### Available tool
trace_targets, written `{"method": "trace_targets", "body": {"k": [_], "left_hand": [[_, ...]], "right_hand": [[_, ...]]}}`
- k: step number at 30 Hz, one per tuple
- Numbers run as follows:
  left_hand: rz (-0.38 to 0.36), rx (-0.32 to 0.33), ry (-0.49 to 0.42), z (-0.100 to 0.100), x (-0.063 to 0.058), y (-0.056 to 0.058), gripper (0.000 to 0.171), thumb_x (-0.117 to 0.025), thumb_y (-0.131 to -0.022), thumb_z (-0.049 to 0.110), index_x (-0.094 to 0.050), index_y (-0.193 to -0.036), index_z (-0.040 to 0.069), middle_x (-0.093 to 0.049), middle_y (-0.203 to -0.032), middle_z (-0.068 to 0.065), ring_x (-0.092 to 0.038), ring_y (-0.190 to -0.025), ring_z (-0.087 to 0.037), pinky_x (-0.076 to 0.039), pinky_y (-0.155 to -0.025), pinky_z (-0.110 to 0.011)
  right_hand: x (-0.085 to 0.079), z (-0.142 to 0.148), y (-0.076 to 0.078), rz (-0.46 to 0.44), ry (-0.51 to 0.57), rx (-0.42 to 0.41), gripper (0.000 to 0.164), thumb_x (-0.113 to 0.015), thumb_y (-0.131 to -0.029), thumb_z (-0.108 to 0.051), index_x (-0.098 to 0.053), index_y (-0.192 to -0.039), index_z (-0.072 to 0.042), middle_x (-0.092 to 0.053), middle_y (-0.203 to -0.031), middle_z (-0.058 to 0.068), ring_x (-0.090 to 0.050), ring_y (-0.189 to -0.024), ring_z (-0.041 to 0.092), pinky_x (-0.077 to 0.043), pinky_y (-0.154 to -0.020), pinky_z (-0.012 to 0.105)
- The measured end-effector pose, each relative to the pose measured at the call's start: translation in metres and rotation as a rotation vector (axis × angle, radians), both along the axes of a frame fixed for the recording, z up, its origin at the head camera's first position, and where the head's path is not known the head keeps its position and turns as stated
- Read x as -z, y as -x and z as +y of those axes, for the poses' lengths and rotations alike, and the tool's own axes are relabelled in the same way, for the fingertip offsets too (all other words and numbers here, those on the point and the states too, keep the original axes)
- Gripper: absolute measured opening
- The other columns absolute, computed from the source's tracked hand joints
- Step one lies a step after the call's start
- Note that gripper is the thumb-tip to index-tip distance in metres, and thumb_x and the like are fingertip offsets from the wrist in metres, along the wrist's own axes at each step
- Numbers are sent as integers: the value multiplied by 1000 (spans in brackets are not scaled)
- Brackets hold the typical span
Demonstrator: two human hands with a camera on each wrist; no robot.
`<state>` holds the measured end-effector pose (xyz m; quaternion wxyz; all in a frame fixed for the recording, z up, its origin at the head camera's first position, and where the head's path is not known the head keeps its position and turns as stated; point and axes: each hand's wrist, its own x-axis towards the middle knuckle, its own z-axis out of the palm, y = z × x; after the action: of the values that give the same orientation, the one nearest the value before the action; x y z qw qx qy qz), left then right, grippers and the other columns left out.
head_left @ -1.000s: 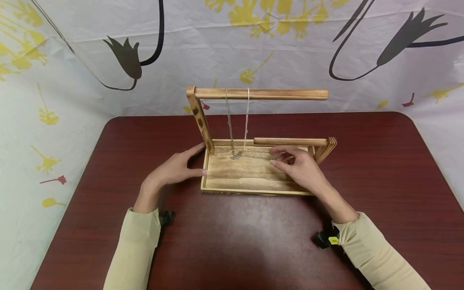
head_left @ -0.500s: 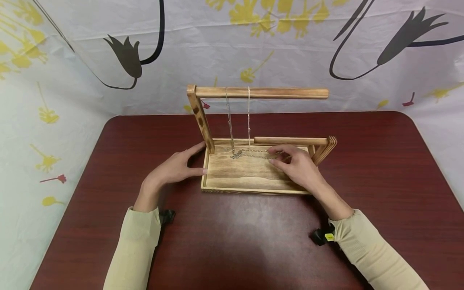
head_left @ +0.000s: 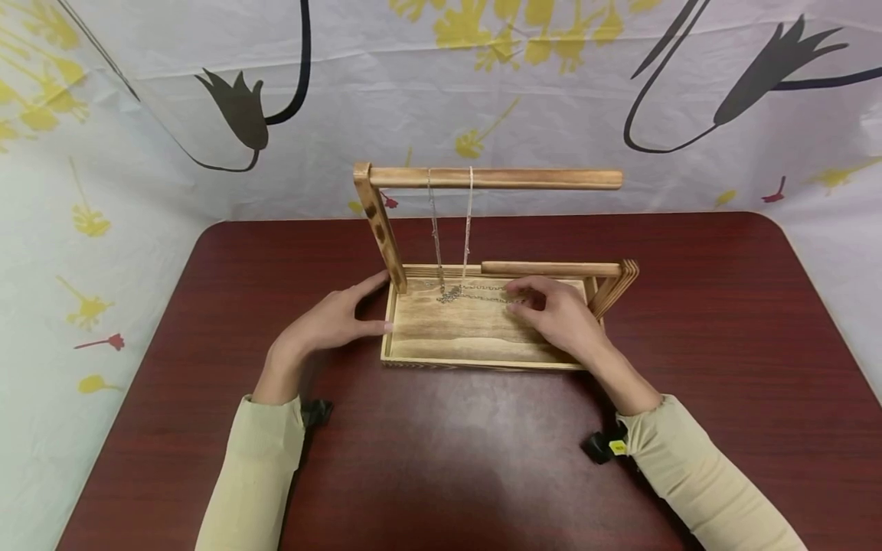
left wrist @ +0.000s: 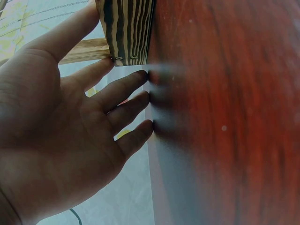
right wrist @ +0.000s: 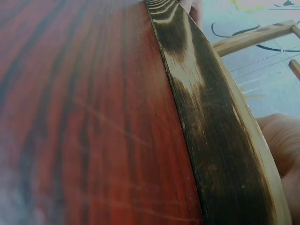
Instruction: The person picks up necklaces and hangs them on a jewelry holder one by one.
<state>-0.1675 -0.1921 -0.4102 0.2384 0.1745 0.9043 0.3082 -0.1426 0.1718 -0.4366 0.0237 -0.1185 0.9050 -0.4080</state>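
Chain (head_left: 482, 291) in right hand (head_left: 561, 317) visible head view only; wrist views miss it.

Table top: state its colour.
Dark reddish-brown wood grain on the table; the head view shows it best.

A dark red table (head_left: 689, 306) stands before a flower-printed backdrop (head_left: 551, 92).

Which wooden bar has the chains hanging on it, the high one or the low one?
The high bar, atop the tall slanted post. Two thin chains drape over it into the wooden tray. The low bar carries nothing; the right hand reaches below it.
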Motion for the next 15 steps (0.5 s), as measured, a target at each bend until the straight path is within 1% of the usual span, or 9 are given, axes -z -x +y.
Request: {"method": "trace_targets", "body": {"k": [7, 15], "left_hand": [[1, 2, -1, 0, -1, 0, 89, -73, -89, 45, -21, -160, 29, -26, -162, -6, -28, -146, -31, -29, -114, -54], [-2, 2, -4, 0, 0, 0, 89, -73, -90, 45, -20, -160, 30, -25, -162, -4, -27, -146, -30, -29, -114, -54]], "right_hand": [[0, -3, 2, -39, -23, 6, 27, -73, -91, -22, -71, -118, -19, -69, -97, -3, -62, -83, 14, -49, -74, 35], [0, -4, 5, -45, -35, 21, 23, -72, -91, -19, -73, -114, -18, -71, -98, -2, -63, -84, 15, -49, -75, 35]]}}
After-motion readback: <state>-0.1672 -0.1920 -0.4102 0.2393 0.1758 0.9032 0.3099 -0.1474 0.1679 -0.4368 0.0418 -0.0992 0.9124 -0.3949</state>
